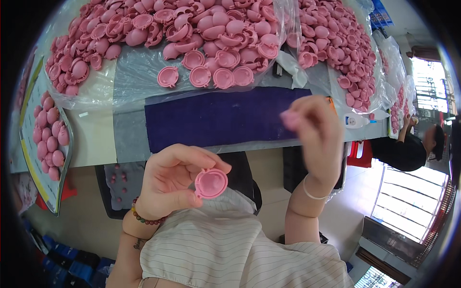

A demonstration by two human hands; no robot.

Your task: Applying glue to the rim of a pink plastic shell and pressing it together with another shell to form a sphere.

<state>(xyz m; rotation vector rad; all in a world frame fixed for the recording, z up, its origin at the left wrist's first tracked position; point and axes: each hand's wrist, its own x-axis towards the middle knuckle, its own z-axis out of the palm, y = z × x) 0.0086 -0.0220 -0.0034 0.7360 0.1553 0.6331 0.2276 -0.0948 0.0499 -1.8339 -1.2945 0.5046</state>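
Observation:
Between the thumb and fingers of my left hand [168, 180] is a round pink hollow half shell [212, 184]. Its open side faces up, and small tabs stick out from its rim. My right hand [317, 129] is raised over the right end of a dark purple cloth [211, 120]. It pinches a small pink piece [290, 119], too blurred for its kind to show. Beyond the cloth, several more half shells [200, 76] lie hollow side up at the front of a big heap of pink shells [206, 24] on clear plastic sheeting.
To the left, a tray [71, 144] holds several round pink balls [52, 142]. A second shell heap [331, 43] fills the far right, near a white bottle [355, 121]. Below the table edge stands a dark bin [103, 192] with pink bits. Another person [403, 149] sits at far right.

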